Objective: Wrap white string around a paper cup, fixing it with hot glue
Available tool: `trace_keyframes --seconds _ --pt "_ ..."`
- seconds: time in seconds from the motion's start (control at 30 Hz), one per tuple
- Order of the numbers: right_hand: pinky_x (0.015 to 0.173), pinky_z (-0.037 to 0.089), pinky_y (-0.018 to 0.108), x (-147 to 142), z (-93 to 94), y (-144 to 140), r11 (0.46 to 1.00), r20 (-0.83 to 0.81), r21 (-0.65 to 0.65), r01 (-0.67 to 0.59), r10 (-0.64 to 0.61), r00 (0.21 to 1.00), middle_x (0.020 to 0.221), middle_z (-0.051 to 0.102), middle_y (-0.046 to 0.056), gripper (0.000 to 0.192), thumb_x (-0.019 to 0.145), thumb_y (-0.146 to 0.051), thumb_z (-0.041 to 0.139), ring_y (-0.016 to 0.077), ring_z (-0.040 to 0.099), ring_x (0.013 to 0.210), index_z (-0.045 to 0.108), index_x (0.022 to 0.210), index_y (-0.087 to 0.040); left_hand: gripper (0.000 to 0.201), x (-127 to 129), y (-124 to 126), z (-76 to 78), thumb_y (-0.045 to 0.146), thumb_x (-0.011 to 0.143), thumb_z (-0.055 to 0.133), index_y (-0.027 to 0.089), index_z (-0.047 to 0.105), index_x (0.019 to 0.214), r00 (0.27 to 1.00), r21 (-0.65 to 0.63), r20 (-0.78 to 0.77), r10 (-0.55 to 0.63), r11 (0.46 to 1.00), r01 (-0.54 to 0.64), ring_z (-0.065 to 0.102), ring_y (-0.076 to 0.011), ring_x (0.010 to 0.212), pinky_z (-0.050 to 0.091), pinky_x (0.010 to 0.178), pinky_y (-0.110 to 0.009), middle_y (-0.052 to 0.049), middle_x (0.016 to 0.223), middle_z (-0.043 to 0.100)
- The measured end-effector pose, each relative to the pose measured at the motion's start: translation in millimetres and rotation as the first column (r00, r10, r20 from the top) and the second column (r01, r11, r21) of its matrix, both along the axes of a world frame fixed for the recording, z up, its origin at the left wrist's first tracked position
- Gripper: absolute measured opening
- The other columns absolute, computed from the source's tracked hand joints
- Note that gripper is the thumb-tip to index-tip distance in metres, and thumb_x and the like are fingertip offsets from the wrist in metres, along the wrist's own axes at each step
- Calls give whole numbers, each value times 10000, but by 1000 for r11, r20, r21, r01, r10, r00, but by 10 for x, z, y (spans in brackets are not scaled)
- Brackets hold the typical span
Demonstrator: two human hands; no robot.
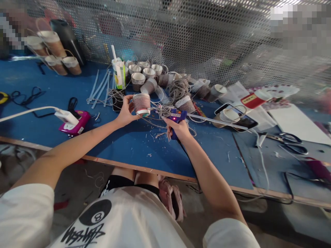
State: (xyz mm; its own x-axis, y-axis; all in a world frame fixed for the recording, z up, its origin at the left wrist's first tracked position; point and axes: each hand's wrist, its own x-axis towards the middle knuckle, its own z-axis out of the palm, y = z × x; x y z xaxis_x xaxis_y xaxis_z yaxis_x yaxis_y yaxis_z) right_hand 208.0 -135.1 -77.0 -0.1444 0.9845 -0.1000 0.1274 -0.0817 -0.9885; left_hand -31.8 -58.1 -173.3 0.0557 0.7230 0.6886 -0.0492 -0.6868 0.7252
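Note:
My left hand (126,112) is closed around a small paper cup (141,104) wound with brownish cord, holding it tilted above the blue table (116,144). In my right hand (179,129) is a blue hot glue gun (178,116) with a small red light lit. A long translucent glue stick (217,121) sticks out of its back toward the right. The gun's nozzle points at the cup, hidden among strands of cord. Behind the gun lies a tangled heap of grey-brown cord (179,89).
Several cord-wrapped cups (138,80) stand at the back. Loose glue sticks (100,88) lie left of a drink carton (119,74). A magenta power strip (80,123) sits at left. Rightward are a phone (245,120), scissors (289,139) and a white cable (262,165).

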Motion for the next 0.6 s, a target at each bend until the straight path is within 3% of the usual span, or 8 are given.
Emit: trace_keyframes --seconds 0.13,0.3,0.4,0.6 --pt "289 393 246 18 -25 26 1000 -4 -28 9 -9 1000 352 462 -19 483 598 -534 817 104 445 298 479 451 -222 838 -28 -18 42 651 602 859 364 385 1230 1000 36 -5 6 999 -6 603 -205 1094 560 927 -393 -32 1223 444" --pt "305 405 236 23 18 -5 999 -28 -28 -22 21 999 366 472 -28 456 639 -504 800 99 454 310 484 476 -218 1074 -65 -78 151 708 607 821 400 246 1460 993 28 -116 30 999 -27 579 -293 1229 505 1055 -467 -83 1326 469" --pt "296 389 240 12 50 -29 999 -41 -40 -12 10 999 374 476 -30 462 598 -509 830 98 445 315 490 485 -218 1027 -67 -99 191 733 633 784 387 292 1466 990 30 -143 18 999 -14 574 -310 1262 518 1057 -448 -105 1443 422" --pt "283 380 249 -2 69 -47 999 -63 -49 -18 15 998 357 450 -32 511 566 -553 852 102 441 301 475 462 -224 1002 -65 -61 160 688 595 839 405 343 1419 997 28 -68 -26 999 28 500 -305 1361 507 1081 -435 -80 1466 429"
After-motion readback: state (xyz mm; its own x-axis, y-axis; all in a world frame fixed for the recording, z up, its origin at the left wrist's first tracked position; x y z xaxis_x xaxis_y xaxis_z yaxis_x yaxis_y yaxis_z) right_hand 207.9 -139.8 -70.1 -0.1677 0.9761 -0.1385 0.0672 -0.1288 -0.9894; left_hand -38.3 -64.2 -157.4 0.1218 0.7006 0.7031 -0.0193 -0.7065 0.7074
